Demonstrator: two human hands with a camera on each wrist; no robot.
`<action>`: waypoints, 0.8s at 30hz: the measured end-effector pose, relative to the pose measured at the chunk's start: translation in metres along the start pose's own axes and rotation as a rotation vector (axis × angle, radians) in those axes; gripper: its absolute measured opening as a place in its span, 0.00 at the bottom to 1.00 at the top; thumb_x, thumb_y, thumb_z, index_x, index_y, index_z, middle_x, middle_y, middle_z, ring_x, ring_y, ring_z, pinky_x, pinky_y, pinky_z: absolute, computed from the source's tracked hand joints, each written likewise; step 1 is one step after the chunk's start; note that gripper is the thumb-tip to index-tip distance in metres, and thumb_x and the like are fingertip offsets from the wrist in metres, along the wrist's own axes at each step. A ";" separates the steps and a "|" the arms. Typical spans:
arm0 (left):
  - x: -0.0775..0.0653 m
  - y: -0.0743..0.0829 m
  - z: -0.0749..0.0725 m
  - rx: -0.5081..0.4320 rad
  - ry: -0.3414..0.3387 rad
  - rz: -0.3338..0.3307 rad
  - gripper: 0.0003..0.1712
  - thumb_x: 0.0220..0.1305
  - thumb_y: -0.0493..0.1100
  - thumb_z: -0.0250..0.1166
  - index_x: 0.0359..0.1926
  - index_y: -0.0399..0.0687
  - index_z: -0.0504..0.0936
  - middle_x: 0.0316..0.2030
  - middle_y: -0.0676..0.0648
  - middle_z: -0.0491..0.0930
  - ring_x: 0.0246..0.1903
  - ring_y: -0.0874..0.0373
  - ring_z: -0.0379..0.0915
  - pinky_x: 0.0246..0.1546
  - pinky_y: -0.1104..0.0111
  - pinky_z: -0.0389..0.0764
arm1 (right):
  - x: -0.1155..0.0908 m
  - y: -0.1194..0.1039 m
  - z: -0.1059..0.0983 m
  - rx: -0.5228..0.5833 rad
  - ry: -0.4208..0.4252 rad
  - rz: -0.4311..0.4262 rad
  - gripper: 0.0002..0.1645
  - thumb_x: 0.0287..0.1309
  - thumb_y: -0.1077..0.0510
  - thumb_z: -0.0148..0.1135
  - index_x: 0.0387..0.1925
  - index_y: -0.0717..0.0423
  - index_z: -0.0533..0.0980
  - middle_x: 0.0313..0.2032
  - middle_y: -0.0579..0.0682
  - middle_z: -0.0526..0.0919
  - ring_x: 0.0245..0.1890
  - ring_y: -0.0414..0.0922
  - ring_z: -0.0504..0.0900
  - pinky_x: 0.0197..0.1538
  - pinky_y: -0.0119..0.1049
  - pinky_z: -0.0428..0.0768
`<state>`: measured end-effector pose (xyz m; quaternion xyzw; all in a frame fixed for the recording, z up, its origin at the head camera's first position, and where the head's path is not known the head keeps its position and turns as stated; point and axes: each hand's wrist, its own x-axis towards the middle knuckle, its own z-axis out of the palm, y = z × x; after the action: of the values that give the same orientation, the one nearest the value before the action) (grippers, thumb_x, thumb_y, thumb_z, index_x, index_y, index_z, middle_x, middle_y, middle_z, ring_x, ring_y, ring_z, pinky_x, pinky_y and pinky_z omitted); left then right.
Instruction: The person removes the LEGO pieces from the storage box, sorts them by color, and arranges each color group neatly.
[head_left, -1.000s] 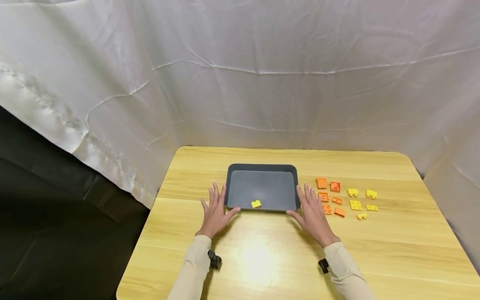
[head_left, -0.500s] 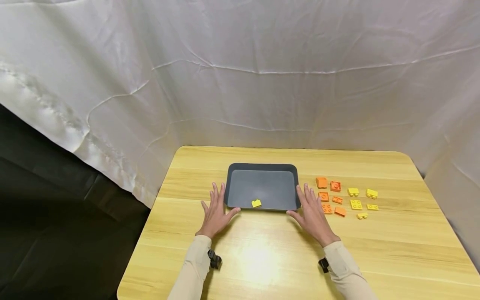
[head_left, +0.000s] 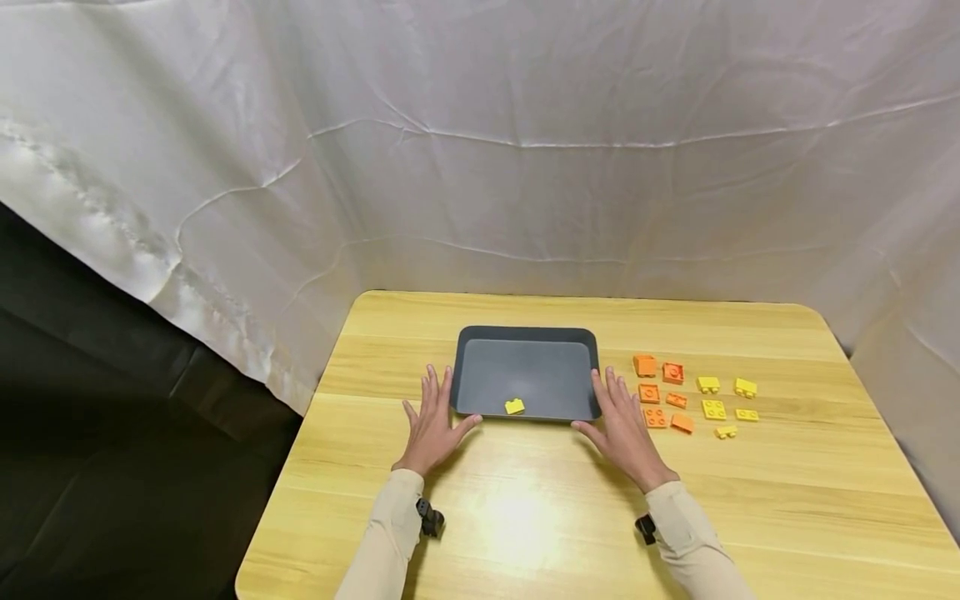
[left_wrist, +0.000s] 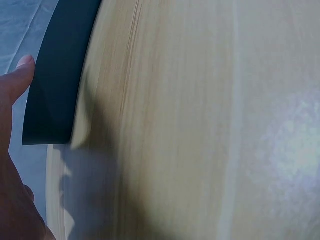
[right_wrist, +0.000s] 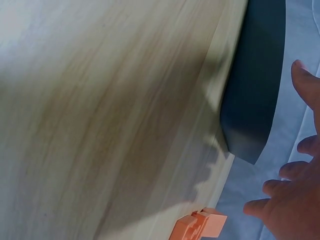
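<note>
A dark grey tray point(head_left: 528, 367) lies on the table in the head view, with one yellow toy brick point(head_left: 514, 407) near its front wall. My left hand point(head_left: 433, 432) is spread at the tray's front left corner, its thumb close to the front rim. At the front right corner my right hand point(head_left: 626, 433) has its fingers extended and holds nothing. In the right wrist view, a gap shows between the right thumb point(right_wrist: 305, 82) and the tray wall point(right_wrist: 255, 95). Whether the left thumb point(left_wrist: 19, 77) touches the rim, I cannot tell.
Right of the tray lie several orange toy bricks point(head_left: 649, 393), some close beside my right hand. Several yellow toy bricks point(head_left: 713, 409) are farther right. The wooden table point(head_left: 525, 483) ends at a pale curtain point(head_left: 525, 208) behind; black cloth point(head_left: 135, 450) hangs at left.
</note>
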<state>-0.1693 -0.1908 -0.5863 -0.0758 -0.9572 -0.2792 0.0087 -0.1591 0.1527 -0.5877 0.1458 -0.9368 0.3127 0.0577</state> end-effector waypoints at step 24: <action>-0.001 0.000 0.007 -0.152 -0.026 -0.011 0.59 0.74 0.59 0.63 0.83 0.39 0.33 0.81 0.35 0.44 0.75 0.36 0.56 0.75 0.32 0.27 | -0.001 -0.012 0.002 0.034 0.013 -0.017 0.58 0.64 0.48 0.73 0.81 0.67 0.49 0.79 0.72 0.45 0.76 0.74 0.48 0.74 0.75 0.48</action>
<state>-0.1681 -0.1873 -0.5919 -0.0748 -0.9337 -0.3499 -0.0112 -0.1544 0.1425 -0.5829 0.1526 -0.9297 0.3290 0.0637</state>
